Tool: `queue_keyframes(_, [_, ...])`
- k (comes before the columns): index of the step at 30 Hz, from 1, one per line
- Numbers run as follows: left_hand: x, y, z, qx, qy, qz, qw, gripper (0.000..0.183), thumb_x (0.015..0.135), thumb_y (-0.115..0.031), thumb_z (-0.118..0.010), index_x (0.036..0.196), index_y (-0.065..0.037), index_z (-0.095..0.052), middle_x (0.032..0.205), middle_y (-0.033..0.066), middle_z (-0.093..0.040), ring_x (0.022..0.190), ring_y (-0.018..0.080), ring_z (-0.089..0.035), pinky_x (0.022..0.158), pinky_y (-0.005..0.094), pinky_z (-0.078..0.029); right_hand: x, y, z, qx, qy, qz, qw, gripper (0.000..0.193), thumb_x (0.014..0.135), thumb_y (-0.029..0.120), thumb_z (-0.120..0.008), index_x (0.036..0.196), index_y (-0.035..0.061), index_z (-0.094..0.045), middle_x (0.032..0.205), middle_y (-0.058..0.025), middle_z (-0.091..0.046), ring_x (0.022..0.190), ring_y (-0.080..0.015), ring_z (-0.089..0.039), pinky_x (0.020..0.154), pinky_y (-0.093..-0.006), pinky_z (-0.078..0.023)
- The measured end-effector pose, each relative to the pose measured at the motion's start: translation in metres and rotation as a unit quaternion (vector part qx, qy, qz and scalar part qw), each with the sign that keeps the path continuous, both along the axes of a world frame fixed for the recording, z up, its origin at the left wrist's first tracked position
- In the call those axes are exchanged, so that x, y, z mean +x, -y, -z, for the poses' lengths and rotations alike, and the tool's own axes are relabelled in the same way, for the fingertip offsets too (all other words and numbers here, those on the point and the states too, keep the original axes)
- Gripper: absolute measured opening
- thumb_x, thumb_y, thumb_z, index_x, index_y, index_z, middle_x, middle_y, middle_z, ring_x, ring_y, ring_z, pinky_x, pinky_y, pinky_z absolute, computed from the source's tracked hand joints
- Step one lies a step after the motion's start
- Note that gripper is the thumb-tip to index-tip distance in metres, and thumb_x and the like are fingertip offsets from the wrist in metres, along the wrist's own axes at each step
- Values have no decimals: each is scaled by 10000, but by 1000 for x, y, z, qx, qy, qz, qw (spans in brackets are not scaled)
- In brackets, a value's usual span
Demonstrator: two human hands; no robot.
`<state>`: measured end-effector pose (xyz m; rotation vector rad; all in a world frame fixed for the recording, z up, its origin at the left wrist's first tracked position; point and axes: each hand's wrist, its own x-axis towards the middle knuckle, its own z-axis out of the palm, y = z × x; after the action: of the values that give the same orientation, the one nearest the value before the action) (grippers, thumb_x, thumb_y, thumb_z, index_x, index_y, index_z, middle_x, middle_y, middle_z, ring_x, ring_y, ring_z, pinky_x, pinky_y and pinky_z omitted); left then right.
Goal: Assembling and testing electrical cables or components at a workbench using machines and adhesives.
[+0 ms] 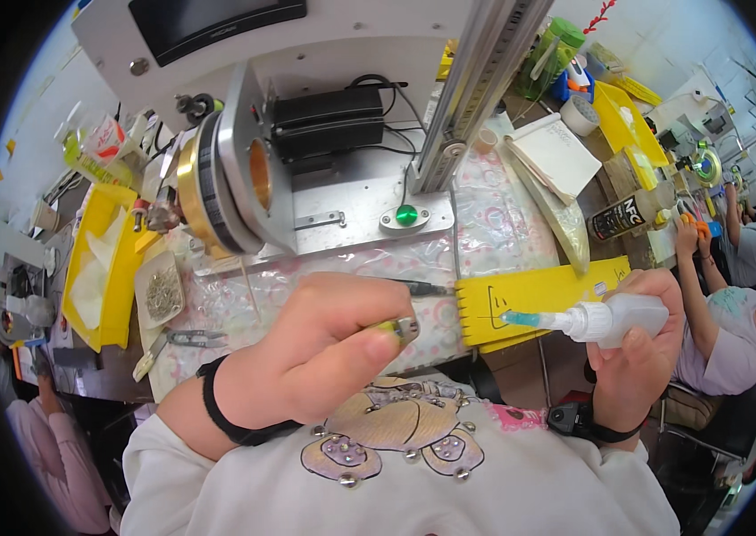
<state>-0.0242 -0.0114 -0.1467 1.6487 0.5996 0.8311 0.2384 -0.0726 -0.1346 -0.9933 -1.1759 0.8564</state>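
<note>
My left hand (306, 344) is closed around a small yellow-green piece with a metal end (407, 330). Most of that piece is hidden in the fist, so its kind is unclear; it looks somewhat like a lighter. In my right hand (641, 339) is a translucent squeeze bottle (632, 320) with a white ribbed cap and a teal nozzle. The bottle is tilted on its side, nozzle pointing left towards my left hand. Below the nozzle lies a yellow sheet (476, 313) with dark handwritten marks. A dark pointed tool (427, 288) lies just beyond my left hand.
A machine with a round gold-and-black wheel (204, 192) and a green button (406, 214) stands ahead. Pliers (195, 339), a dish of small metal parts (163, 290) and a yellow tray (110, 326) sit left. A notepad (556, 156) and bottle (628, 214) are right, near another person (726, 330).
</note>
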Motion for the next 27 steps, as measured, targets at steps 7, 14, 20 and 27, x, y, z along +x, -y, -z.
queue_keyframes(7, [-4, 6, 7, 27, 15, 29, 999, 317, 834, -268, -432, 656, -6, -438, 554, 86, -409, 503, 224, -395, 491, 332, -316, -23, 7, -6, 13, -3, -24, 1000, 419, 760, 240, -711, 924, -27, -432, 752, -78, -466, 487, -78, -447, 343, -191, -385])
queue_keyframes(14, [-10, 9, 6, 48, 36, 35, 998, 262, 835, -191, -465, 655, -3, -438, 533, 117, -396, 481, 284, -386, 477, 367, -321, -29, 10, -9, 23, 8, -44, 999, 421, 770, 242, -705, 934, -25, -424, 769, -81, -465, 490, -78, -444, 345, -193, -381])
queue_keyframes(20, [-9, 10, 2, 53, 10, 33, 998, 261, 837, -203, -457, 678, 3, -447, 556, 134, -409, 502, 299, -401, 491, 377, -328, -27, 12, -9, 23, 5, -48, 999, 416, 780, 234, -697, 953, -24, -420, 777, -80, -462, 497, -77, -447, 354, -192, -383])
queue_keyframes(27, [-8, 9, 5, 56, 4, 38, 998, 271, 836, -216, -465, 680, 4, -441, 562, 144, -404, 508, 317, -400, 494, 388, -325, -26, 12, -7, 23, -4, -53, 998, 405, 783, 225, -692, 964, -17, -422, 790, -79, -461, 503, -77, -455, 359, -190, -390])
